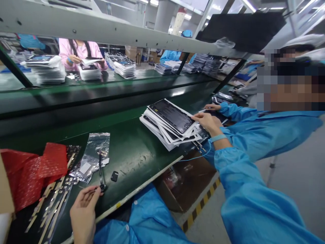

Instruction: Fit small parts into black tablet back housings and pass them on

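Your left hand (83,213) pinches a black cable (100,173), lower left; your right hand (205,122) lies flat on stacked panels (170,118) (wrist strap (218,138) on).

No readable text, faint print on stacked black panel (171,117) too small

**Bright, even overhead light, with wide-angle bending toward the frame edges**
Light is given by ceiling lamps (149,2), and glare is thrown across the green counter (132,159), with a duller sheen on the stack of black panels (172,117). Soft shadow is cast under the shelf beam (76,23). The beam is bowed and the blue sleeve (248,203) is stretched by lens distortion. The upper right is obscured by a mosaic blur (286,84), and the far background is slightly soft.
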{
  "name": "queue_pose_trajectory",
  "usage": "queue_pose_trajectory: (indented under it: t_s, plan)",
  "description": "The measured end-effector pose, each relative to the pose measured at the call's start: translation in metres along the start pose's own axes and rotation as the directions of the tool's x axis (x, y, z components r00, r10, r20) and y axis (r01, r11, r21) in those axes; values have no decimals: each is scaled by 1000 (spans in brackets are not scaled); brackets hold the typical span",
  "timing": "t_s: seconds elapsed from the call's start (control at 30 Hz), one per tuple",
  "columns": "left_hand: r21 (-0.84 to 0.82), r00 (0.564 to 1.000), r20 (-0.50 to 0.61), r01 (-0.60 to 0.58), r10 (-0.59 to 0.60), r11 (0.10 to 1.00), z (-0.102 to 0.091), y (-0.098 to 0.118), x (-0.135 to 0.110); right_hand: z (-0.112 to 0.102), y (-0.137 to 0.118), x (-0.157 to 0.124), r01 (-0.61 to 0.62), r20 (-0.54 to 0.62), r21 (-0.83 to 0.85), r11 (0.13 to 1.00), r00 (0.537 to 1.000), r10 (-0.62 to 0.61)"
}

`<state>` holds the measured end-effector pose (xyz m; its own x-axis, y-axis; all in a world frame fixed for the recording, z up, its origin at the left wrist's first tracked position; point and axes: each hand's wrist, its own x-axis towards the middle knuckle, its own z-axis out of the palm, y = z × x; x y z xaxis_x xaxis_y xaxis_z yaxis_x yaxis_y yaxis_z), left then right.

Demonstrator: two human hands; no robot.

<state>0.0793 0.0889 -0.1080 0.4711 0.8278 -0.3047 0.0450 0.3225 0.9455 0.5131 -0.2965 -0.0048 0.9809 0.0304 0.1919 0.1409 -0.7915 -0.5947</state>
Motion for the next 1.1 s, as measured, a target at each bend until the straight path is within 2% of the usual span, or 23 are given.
queue_pose_trajectory:
  t_s: [0.27,0.53,0.7,0.93,1.1]
  plan:
    - [-3,1000,-4,9,-9,1000,-1,1,-1,-7,-21,6,-57,4,-30,998,998,58]
    - [31,1000,5,8,-9,999,0,6,-1,-21,-40,-1,-177,126,39,983,977,171]
    - [30,1000,0,12,-12,999,0,3,-1,-28,-45,-4,-211,166,28,977,965,203]
    - [62,1000,-18,27,-26,998,1,6,-3,-32,-45,0,-209,117,-15,978,971,210]
    - [65,1000,4,11,-11,998,1,5,-3,-39,-54,-2,-254,172,86,964,956,236]
